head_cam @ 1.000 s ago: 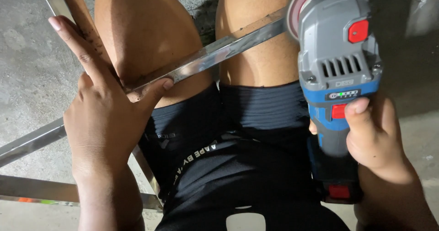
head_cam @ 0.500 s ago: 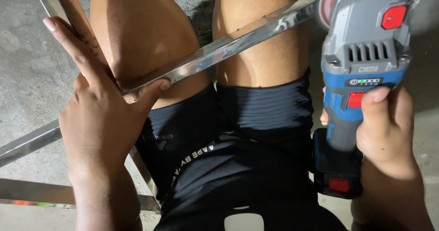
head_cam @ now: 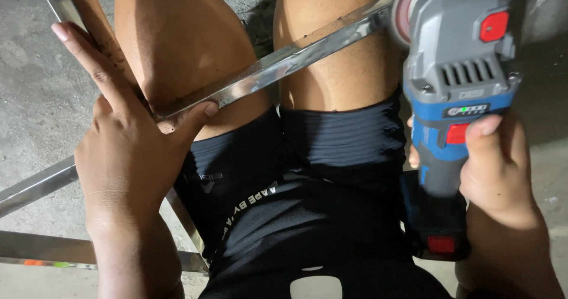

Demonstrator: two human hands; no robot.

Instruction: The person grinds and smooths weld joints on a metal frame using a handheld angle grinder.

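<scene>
Fingers (head_cam: 83, 50) of the left hand (head_cam: 127, 157) spread flat over the shiny metal bar (head_cam: 278, 65), thumb pressed against its lower edge. Right hand (head_cam: 497, 169) wrapped tight round the grip of a blue-grey cordless angle grinder (head_cam: 458, 86), thumb on the red switch. Grinder disc (head_cam: 405, 6) right at the bar's far end, just past the right knee (head_cam: 331, 50). Bar lying slantwise across both thighs, concrete floor (head_cam: 29, 98) underneath.

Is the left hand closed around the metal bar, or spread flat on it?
Spread: the left hand rests with fingers extended, thumb touching the metal bar, not wrapped around it.
</scene>
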